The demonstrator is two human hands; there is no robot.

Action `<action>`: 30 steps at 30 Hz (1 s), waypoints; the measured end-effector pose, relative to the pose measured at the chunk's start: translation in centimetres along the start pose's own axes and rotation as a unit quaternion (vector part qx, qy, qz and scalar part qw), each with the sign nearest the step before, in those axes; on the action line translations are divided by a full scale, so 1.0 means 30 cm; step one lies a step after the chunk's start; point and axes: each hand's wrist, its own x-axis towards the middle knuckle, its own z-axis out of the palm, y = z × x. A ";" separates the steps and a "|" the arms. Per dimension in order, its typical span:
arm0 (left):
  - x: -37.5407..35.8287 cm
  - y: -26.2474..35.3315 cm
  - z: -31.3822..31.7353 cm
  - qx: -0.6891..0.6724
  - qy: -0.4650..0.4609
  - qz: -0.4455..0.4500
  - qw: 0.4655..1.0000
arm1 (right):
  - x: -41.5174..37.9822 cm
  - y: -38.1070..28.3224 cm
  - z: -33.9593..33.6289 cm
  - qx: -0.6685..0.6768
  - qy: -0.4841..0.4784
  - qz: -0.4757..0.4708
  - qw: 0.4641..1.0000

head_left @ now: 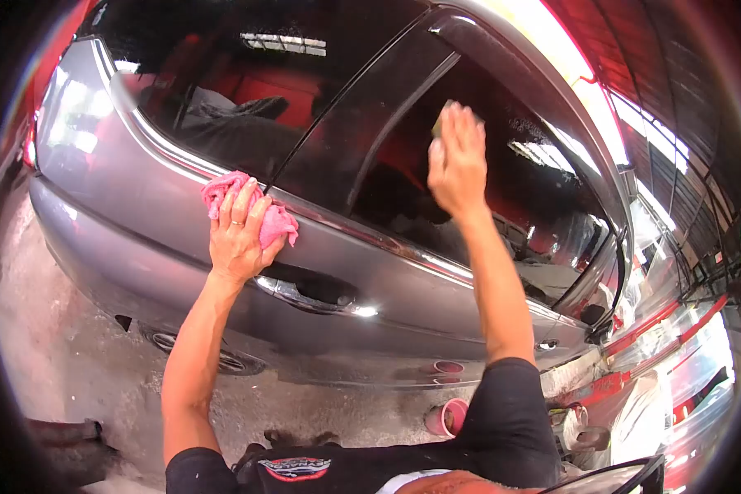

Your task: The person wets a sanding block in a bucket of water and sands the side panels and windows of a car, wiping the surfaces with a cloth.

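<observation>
A grey car door [362, 280] with a chrome handle [305, 296] stands in front of me. My left hand [243, 239] presses a crumpled pink cloth [278, 226] against the body just below the chrome window trim, left of the handle. Higher up and to the right, my right hand [459, 165] is at the dark side window [412, 173]. Its fingers are bent over a small yellowish thing [441, 123], mostly hidden behind them and blurred.
A pink bucket [447, 418] stands on the wet floor [132, 395] below the door. At the right are red bars [659, 325] and plastic-covered things [642, 412]. A dark object [66, 449] lies at the lower left.
</observation>
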 end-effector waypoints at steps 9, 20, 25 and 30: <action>0.006 0.012 -0.012 0.006 0.010 -0.006 1.000 | -0.043 -0.065 -0.072 0.056 -0.141 -0.185 0.971; -0.011 0.015 0.008 -0.002 0.004 -0.038 0.999 | -0.009 -0.069 -0.056 0.007 -0.131 -0.143 0.981; 0.001 0.008 0.002 -0.007 0.013 -0.029 0.999 | -0.105 -0.098 -0.022 0.108 -0.179 -0.256 0.944; -0.003 0.019 0.003 0.019 0.015 -0.031 0.999 | -0.088 -0.090 -0.002 0.062 -0.121 -0.167 0.977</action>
